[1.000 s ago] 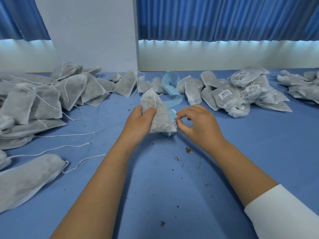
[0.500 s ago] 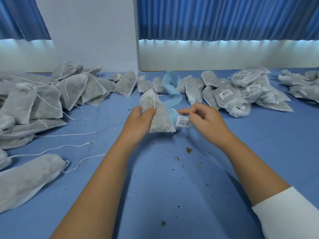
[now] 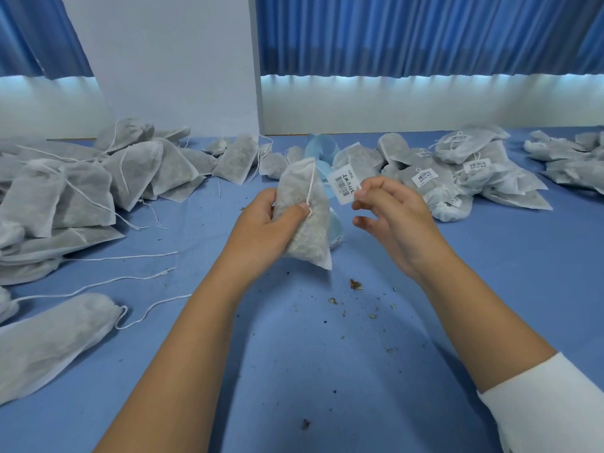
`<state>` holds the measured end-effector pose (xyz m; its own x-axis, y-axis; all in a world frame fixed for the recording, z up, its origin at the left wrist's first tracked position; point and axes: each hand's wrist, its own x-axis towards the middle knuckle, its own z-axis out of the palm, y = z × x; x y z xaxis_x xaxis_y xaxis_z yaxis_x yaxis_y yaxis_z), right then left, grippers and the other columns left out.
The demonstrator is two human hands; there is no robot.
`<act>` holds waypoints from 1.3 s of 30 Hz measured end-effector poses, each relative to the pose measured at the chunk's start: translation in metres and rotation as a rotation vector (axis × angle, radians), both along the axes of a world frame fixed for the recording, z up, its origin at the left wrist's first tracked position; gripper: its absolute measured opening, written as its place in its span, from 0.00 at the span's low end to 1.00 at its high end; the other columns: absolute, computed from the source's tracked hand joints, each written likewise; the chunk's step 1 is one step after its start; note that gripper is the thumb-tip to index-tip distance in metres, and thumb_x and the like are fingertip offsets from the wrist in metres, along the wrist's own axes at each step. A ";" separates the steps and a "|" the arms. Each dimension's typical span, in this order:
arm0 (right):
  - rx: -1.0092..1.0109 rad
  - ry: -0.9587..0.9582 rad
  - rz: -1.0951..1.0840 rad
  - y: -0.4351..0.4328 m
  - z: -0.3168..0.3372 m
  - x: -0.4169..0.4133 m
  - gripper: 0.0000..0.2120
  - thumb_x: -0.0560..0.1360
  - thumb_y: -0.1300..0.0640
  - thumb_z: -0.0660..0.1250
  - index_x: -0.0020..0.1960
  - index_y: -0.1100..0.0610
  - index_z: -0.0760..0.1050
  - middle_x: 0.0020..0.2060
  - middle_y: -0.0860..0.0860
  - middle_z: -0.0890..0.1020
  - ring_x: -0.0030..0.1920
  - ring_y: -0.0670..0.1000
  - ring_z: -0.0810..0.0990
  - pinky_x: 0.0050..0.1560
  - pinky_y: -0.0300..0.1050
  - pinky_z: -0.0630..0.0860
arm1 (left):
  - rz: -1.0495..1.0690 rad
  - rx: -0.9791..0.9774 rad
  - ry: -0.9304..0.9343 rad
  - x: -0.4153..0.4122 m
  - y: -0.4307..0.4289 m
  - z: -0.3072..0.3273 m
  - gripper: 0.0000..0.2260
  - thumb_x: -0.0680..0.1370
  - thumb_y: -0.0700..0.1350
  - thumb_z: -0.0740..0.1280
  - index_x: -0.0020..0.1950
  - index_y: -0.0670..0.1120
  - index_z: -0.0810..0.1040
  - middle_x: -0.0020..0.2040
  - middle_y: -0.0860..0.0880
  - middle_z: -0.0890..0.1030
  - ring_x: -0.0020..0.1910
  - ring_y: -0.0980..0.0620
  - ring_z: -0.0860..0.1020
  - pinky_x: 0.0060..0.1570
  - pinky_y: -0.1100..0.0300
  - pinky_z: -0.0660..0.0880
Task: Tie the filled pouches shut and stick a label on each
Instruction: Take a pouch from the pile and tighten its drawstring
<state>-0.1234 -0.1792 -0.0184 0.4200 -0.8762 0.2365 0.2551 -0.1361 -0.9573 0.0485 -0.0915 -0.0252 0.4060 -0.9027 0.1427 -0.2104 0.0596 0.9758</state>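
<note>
Left hand [image 3: 261, 223] grips a filled grey-white fabric pouch [image 3: 294, 188] upright, with the thumb on its white drawstring [image 3: 311, 184]. Right hand [image 3: 395, 220] pinches a white barcode label [image 3: 343, 186] at the fingertips, just beside the pouch's top. Unlabelled pouches [image 3: 81, 184] are heaped to the left and labelled pouches [image 3: 457, 171] to the right on the blue tablecloth [image 3: 327, 371].

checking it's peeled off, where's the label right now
Head view, centre: the label is pinched by the right hand, just right of the pouch held in the left hand, above the blue table.
</note>
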 end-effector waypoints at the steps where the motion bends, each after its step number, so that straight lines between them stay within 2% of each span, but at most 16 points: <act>1: 0.029 -0.040 0.056 0.002 0.003 -0.001 0.08 0.74 0.63 0.67 0.38 0.54 0.76 0.37 0.48 0.80 0.39 0.47 0.77 0.40 0.42 0.74 | -0.006 0.016 -0.017 -0.001 0.001 0.001 0.07 0.78 0.50 0.69 0.55 0.51 0.79 0.51 0.50 0.84 0.49 0.51 0.84 0.49 0.54 0.81; 3: 0.071 -0.123 0.195 0.004 0.009 -0.002 0.01 0.72 0.61 0.65 0.42 0.57 0.74 0.39 0.52 0.82 0.38 0.48 0.78 0.37 0.41 0.73 | -0.019 0.039 -0.047 -0.003 0.002 0.001 0.07 0.78 0.49 0.69 0.54 0.50 0.79 0.50 0.49 0.85 0.49 0.49 0.84 0.52 0.49 0.80; 4: 0.070 -0.142 0.254 0.005 0.010 -0.003 0.02 0.72 0.61 0.64 0.44 0.58 0.72 0.42 0.54 0.84 0.39 0.49 0.80 0.36 0.40 0.74 | -0.030 0.049 -0.067 -0.003 0.003 0.002 0.06 0.78 0.48 0.70 0.54 0.49 0.79 0.50 0.48 0.85 0.49 0.48 0.84 0.53 0.48 0.80; 7: 0.042 -0.130 0.343 0.008 0.011 -0.001 0.01 0.77 0.63 0.60 0.46 0.59 0.69 0.53 0.61 0.84 0.52 0.55 0.83 0.41 0.43 0.78 | -0.072 0.068 -0.131 -0.006 0.004 0.002 0.07 0.78 0.48 0.71 0.54 0.48 0.80 0.48 0.48 0.85 0.46 0.50 0.84 0.48 0.50 0.80; 9: 0.075 -0.128 0.338 0.008 0.010 0.000 0.05 0.79 0.65 0.58 0.46 0.59 0.70 0.57 0.63 0.82 0.56 0.57 0.82 0.45 0.46 0.79 | -0.089 0.082 -0.153 -0.007 0.006 0.002 0.08 0.77 0.48 0.72 0.54 0.48 0.81 0.47 0.49 0.85 0.45 0.51 0.84 0.46 0.53 0.80; 14: 0.139 -0.113 0.347 0.006 0.010 -0.001 0.05 0.79 0.65 0.58 0.47 0.59 0.71 0.58 0.63 0.81 0.59 0.58 0.81 0.47 0.47 0.80 | -0.117 0.116 -0.153 -0.006 0.009 0.005 0.12 0.73 0.50 0.73 0.55 0.48 0.81 0.49 0.48 0.85 0.49 0.48 0.84 0.51 0.49 0.80; 17: 0.169 -0.122 0.351 0.007 0.010 -0.002 0.07 0.80 0.64 0.59 0.46 0.58 0.73 0.59 0.63 0.81 0.60 0.59 0.81 0.47 0.47 0.80 | -0.131 0.127 -0.145 -0.005 0.009 0.004 0.10 0.74 0.47 0.74 0.55 0.49 0.81 0.48 0.50 0.86 0.47 0.51 0.84 0.50 0.52 0.81; 21: 0.196 -0.132 0.275 0.004 0.014 -0.004 0.05 0.79 0.61 0.60 0.52 0.59 0.74 0.64 0.62 0.78 0.58 0.54 0.79 0.42 0.41 0.77 | -0.097 0.122 -0.138 -0.006 0.009 0.005 0.17 0.67 0.51 0.71 0.54 0.49 0.80 0.48 0.49 0.85 0.49 0.49 0.84 0.51 0.50 0.80; 24: 0.204 -0.119 0.216 0.002 0.017 -0.007 0.06 0.78 0.61 0.61 0.53 0.60 0.74 0.54 0.57 0.82 0.50 0.50 0.78 0.38 0.40 0.73 | -0.063 0.125 -0.125 -0.005 0.009 0.007 0.17 0.65 0.52 0.69 0.53 0.50 0.80 0.49 0.48 0.84 0.50 0.46 0.83 0.52 0.48 0.79; 25: 0.194 -0.102 0.203 0.003 0.017 -0.008 0.05 0.78 0.62 0.62 0.49 0.59 0.76 0.48 0.53 0.83 0.47 0.49 0.78 0.37 0.39 0.72 | -0.059 0.127 -0.120 -0.005 0.009 0.008 0.17 0.65 0.52 0.69 0.53 0.50 0.80 0.49 0.48 0.84 0.51 0.46 0.83 0.53 0.47 0.79; 27: 0.125 -0.021 0.170 0.005 0.018 -0.008 0.11 0.77 0.63 0.64 0.39 0.54 0.80 0.39 0.47 0.81 0.40 0.46 0.76 0.35 0.38 0.70 | -0.051 0.127 -0.112 -0.005 0.009 0.008 0.17 0.65 0.51 0.68 0.53 0.51 0.79 0.50 0.48 0.84 0.51 0.46 0.83 0.54 0.46 0.79; 29: 0.057 0.081 0.184 0.008 0.018 -0.007 0.13 0.75 0.62 0.67 0.33 0.51 0.81 0.34 0.44 0.78 0.37 0.44 0.73 0.35 0.37 0.69 | -0.047 0.124 -0.114 -0.005 0.010 0.009 0.16 0.65 0.51 0.68 0.53 0.52 0.79 0.49 0.50 0.84 0.51 0.48 0.82 0.52 0.49 0.79; 31: 0.041 0.150 0.239 0.010 0.017 -0.006 0.11 0.73 0.61 0.70 0.33 0.52 0.82 0.33 0.44 0.77 0.36 0.43 0.72 0.35 0.37 0.69 | -0.057 0.121 -0.115 -0.004 0.011 0.009 0.15 0.66 0.50 0.68 0.52 0.53 0.80 0.49 0.51 0.84 0.50 0.49 0.82 0.50 0.53 0.79; 33: 0.030 0.214 0.273 0.010 0.016 -0.006 0.12 0.75 0.63 0.68 0.35 0.52 0.82 0.35 0.45 0.78 0.36 0.43 0.72 0.36 0.37 0.69 | -0.074 0.121 -0.111 -0.005 0.011 0.009 0.12 0.69 0.47 0.70 0.52 0.54 0.80 0.49 0.51 0.84 0.51 0.49 0.82 0.52 0.51 0.79; 36: 0.030 0.275 0.258 0.009 0.015 -0.006 0.13 0.75 0.63 0.68 0.34 0.52 0.82 0.35 0.45 0.78 0.37 0.44 0.71 0.36 0.37 0.69 | -0.090 0.137 -0.108 -0.008 0.013 0.011 0.15 0.66 0.50 0.69 0.52 0.54 0.80 0.50 0.49 0.84 0.53 0.47 0.82 0.55 0.46 0.79; 39: 0.011 0.336 0.189 0.009 0.014 -0.004 0.11 0.74 0.61 0.70 0.35 0.52 0.82 0.34 0.44 0.78 0.37 0.43 0.72 0.38 0.38 0.70 | -0.119 0.131 -0.099 -0.011 0.013 0.013 0.16 0.64 0.50 0.69 0.52 0.55 0.81 0.51 0.50 0.84 0.52 0.48 0.82 0.53 0.48 0.79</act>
